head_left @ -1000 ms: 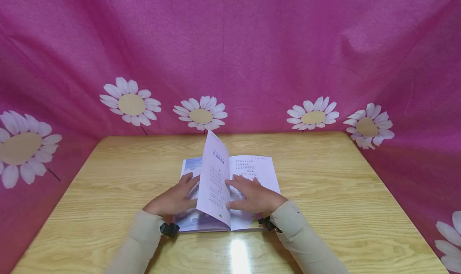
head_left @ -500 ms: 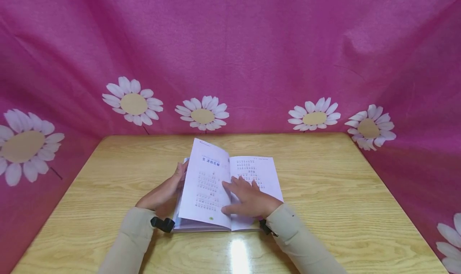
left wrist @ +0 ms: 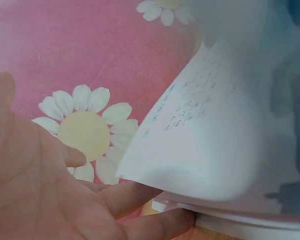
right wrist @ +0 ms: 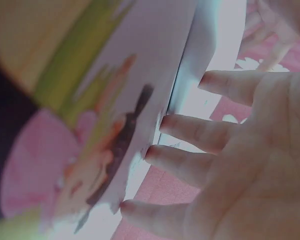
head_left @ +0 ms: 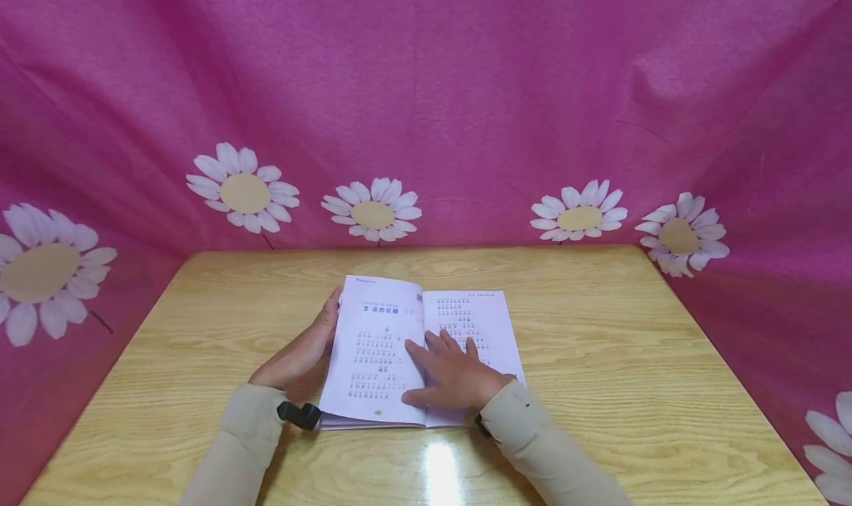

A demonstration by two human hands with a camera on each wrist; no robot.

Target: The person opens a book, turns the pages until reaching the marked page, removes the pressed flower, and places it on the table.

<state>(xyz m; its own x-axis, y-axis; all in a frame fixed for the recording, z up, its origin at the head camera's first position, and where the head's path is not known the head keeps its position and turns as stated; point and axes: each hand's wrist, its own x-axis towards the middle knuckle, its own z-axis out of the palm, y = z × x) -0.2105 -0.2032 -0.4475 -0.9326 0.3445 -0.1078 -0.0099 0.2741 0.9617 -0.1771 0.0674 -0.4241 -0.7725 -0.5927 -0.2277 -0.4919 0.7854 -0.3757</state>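
Observation:
An open book [head_left: 376, 328] lies on the table, its left page lifted slightly and printed with text under a blue title. My left hand [head_left: 299, 354] is at the book's left edge; in the left wrist view its extended fingers [left wrist: 157, 225] touch the page edges near a corner. Spread across the centre fold, my right hand [head_left: 459, 373] rests on the pages with fingers apart. The right wrist view shows its straight fingertips against the paper, beside a coloured picture [right wrist: 100, 150]. Part of the right page's lower half is hidden beneath this hand.
The wooden table [head_left: 599, 328] carries the book near its front middle. A pink cloth [head_left: 466, 106] with large white daisies hangs behind and along both sides. Dark wrist cameras [head_left: 299, 415] sit at the cuffs of the beige sleeves [head_left: 236, 432].
The raised page has swung left and come down almost flat. My left hand has shifted left to the book's outer edge, while my right hand has slid slightly left over the fold.

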